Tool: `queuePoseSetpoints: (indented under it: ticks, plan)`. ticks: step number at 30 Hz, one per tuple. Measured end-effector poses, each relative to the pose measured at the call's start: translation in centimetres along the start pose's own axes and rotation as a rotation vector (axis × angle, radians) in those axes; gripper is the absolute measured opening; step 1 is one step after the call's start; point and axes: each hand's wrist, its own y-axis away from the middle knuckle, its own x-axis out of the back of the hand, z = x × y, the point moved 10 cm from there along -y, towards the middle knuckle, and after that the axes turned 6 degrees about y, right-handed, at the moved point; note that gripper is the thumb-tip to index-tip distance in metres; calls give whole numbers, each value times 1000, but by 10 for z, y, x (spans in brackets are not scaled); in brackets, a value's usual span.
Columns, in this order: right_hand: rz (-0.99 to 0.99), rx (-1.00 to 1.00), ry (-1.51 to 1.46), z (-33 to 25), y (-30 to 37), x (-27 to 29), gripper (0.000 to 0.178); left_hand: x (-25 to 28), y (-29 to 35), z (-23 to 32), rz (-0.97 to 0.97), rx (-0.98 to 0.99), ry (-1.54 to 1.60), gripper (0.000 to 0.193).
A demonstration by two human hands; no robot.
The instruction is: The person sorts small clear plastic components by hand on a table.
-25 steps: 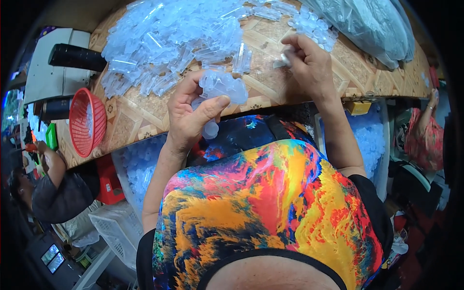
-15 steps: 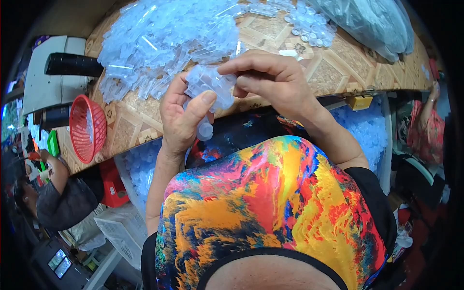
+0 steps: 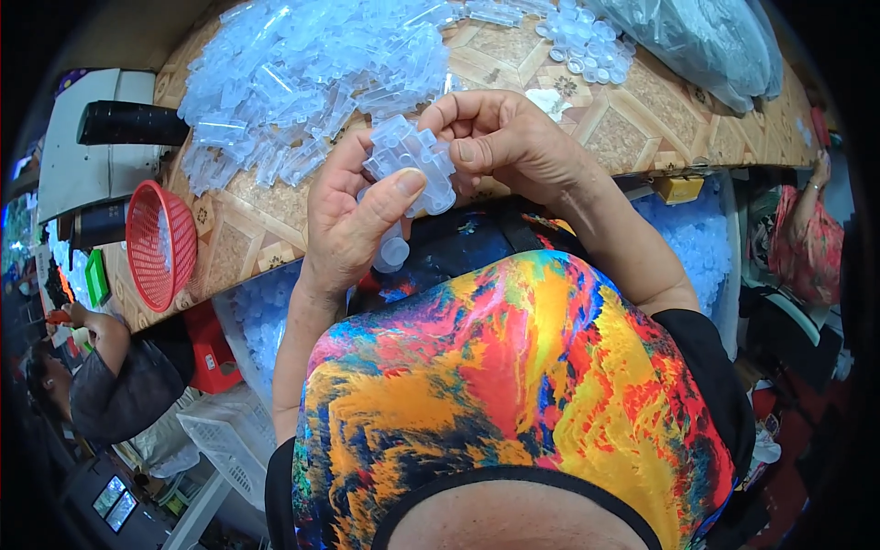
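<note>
My left hand [image 3: 353, 211] is closed around a bunch of translucent plastic tubes [image 3: 412, 160], with the thumb pressed across them. One round tube end [image 3: 392, 255] sticks out below that palm. Against the right side of the bunch, my right hand [image 3: 509, 142] has its thumb and forefinger bent in a pinch; whatever lies between the fingertips is hidden. Just beyond both hands, a large heap of similar clear plastic tubes [image 3: 302, 82] covers the far left of the table.
Small round clear caps [image 3: 587, 46] lie on the patterned table [image 3: 247, 220], near a grey plastic bag [image 3: 706, 46]. A red basket [image 3: 160, 243] stands at the left edge. Bags of clear pieces [image 3: 692, 238] sit below. Co-workers [image 3: 119, 376] are at the far left and right.
The bunch of tubes has turned slightly in my left hand and shifted a little right. My right thumb has come down against its side, and the fingers have curled closer.
</note>
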Motion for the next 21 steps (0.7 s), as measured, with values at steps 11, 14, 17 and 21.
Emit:
queuePoseSetpoints:
  ticks: [11,14,17,21]
  plan:
    - [31,14,60,-7,8,4,24,-6,-2,-1,-60,26,-72,39]
    - [-91,-53,-51,4,3,-1,28,-10,-3,0,-103,43,-129,38]
    - [-186,-62,-205,14,-1,-7,32,-15,-2,2,-130,49,-114,38]
    - [-159,-42,-295,10,-2,-18,36,-18,0,3,-146,32,3,39]
